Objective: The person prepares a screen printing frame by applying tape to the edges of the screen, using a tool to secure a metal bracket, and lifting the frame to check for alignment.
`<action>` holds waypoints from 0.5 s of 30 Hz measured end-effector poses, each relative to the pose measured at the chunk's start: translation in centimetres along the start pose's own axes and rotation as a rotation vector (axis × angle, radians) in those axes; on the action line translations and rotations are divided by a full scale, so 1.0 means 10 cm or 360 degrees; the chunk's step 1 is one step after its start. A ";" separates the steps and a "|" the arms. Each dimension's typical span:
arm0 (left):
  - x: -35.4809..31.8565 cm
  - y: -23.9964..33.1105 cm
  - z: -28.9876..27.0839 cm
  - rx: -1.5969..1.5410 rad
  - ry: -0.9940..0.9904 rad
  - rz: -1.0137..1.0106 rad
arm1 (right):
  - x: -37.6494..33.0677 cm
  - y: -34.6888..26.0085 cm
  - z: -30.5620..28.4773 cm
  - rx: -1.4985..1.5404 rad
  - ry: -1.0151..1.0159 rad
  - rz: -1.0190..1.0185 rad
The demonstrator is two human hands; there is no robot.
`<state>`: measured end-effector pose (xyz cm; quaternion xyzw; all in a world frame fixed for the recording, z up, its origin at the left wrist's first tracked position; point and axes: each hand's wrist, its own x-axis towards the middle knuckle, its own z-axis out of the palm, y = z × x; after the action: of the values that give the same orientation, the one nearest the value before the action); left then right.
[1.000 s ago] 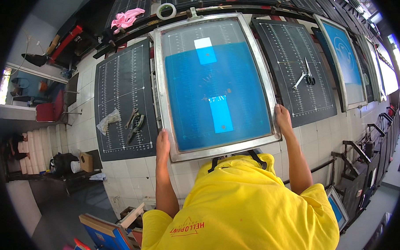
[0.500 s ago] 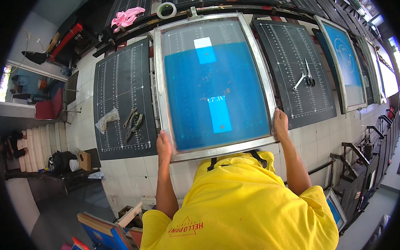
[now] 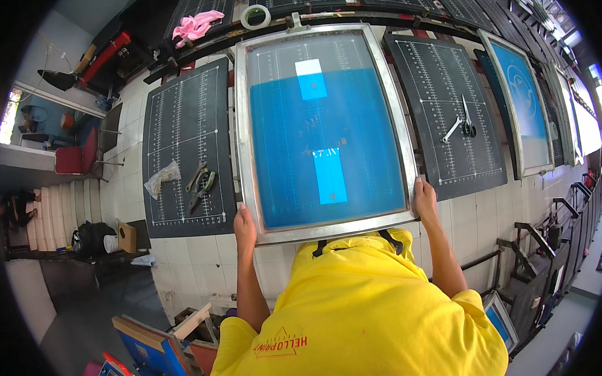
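A screen-printing frame [image 3: 335, 230] with silvery metal rails and blue-coated mesh [image 3: 280, 155] lies in front of me over a dark board. Two pale rectangular strips show at the mesh, an upper strip [image 3: 312, 79] and a lower strip [image 3: 331, 179]; small lettering sits by the lower one. My left hand [image 3: 245, 224] grips the frame's near left corner, thumb up along the side rail. At the near right corner my right hand [image 3: 425, 197] is closed on the opposite rail. The fingers under the rails are mostly hidden.
On the left marked board [image 3: 180, 132] lie pliers [image 3: 198, 185] and a crumpled clear bag [image 3: 163, 178]. Scissors [image 3: 468, 119] and a wrench [image 3: 452, 129] rest on the right board [image 3: 436, 70]. Beyond are a tape roll [image 3: 255, 16], pink cloth [image 3: 197, 26] and another screen [image 3: 520, 94].
Both hands have slid slightly toward me along the side rails, the right one more. The whole view has shifted a little. The frame stays in nearly the same place.
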<state>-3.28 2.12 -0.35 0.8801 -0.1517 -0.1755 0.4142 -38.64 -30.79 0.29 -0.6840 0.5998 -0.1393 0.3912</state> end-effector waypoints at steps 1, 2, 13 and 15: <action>0.02 0.00 0.01 0.0020 -0.0027 -0.0018 | 0.01 0.00 0.02 0.0000 0.0004 0.0003; 0.03 0.00 0.02 0.0028 -0.0008 -0.0005 | 0.00 0.01 0.05 0.0028 0.0064 -0.0025; 0.05 0.13 0.01 0.0161 0.0024 -0.0088 | -0.04 -0.12 0.04 0.0046 0.0183 -0.0057; 0.07 0.08 -0.01 0.0135 0.0017 -0.0063 | -0.02 -0.10 0.04 0.0072 0.0186 -0.0042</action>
<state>-2.70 1.34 0.20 0.9006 -0.1394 -0.1723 0.3738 -37.70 -30.50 0.83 -0.6736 0.6092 -0.1976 0.3690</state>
